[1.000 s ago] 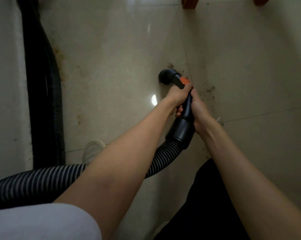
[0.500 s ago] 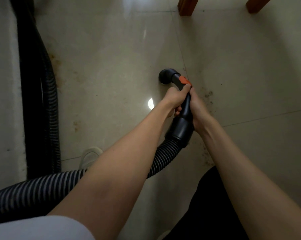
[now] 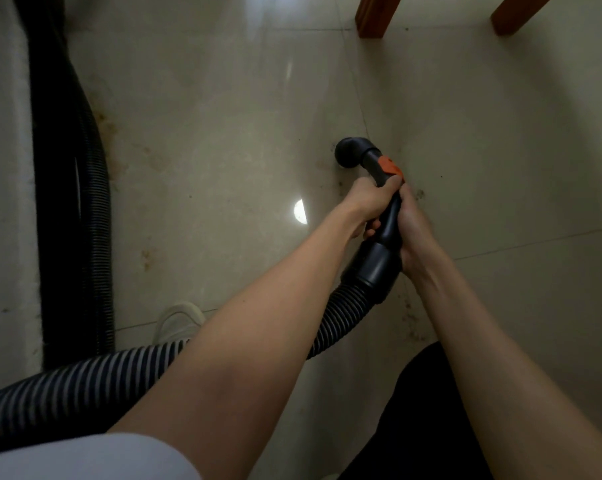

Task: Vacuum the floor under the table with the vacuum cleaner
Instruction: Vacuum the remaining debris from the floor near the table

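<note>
Both hands on the vacuum handle: left hand wrapped around the upper part just below the orange switch, right hand gripping lower, by the black cuff. A two-handed hold looks meant to steer and press the elbow nozzle, which points down at the floor; contact can't be confirmed. Ribbed hose trails back under the left arm and loops left, so it stays behind the working end. Dirt specks sit just right of the hands. Two wooden bench legs ahead; open tile between nozzle and legs, so room to push forward. Left side is bounded by a second run of hose along the pale wall edge. Shoe near the hose: snag risk, I'd guess.
</note>
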